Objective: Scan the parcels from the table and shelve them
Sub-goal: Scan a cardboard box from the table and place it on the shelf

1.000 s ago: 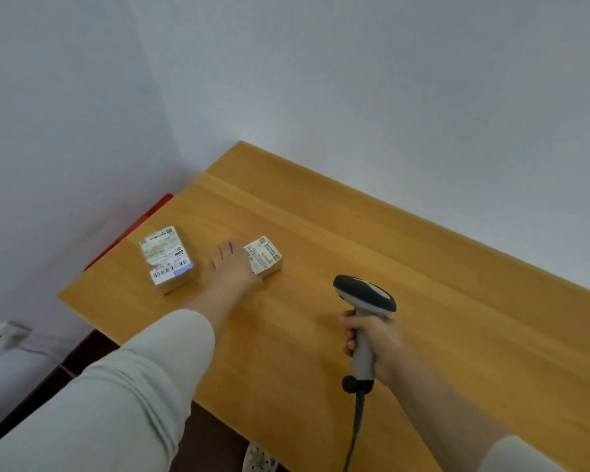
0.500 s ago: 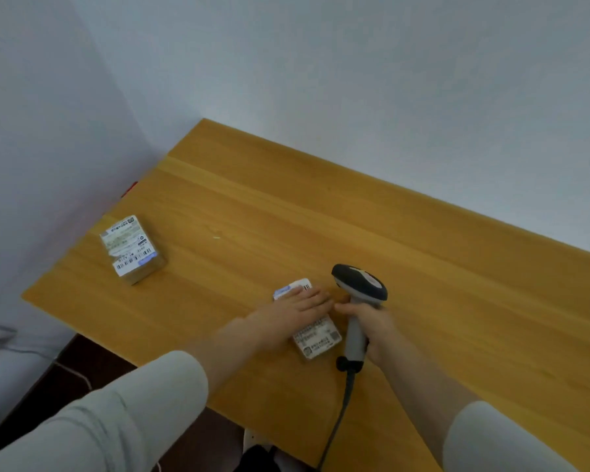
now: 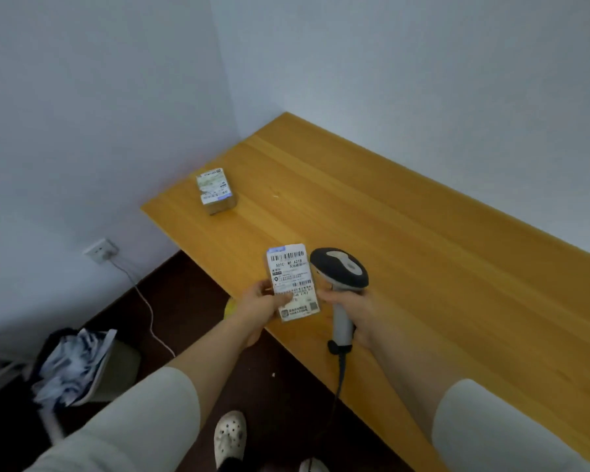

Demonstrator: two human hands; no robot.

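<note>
Small parcel (image 3: 292,284), label facing up, is held over the tabletop's (image 3: 423,267) near edge, pinched at its lower left by the left hand (image 3: 261,303). The right hand (image 3: 351,310) is wrapped around a handheld barcode scanner (image 3: 339,272) above the tabletop, and a second labelled parcel (image 3: 216,190) lies near the tabletop's far left corner.

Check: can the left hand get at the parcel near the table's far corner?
Probably not yet: the left hand grips a second parcel. Nothing lies on the table between it and the corner parcel.
</note>
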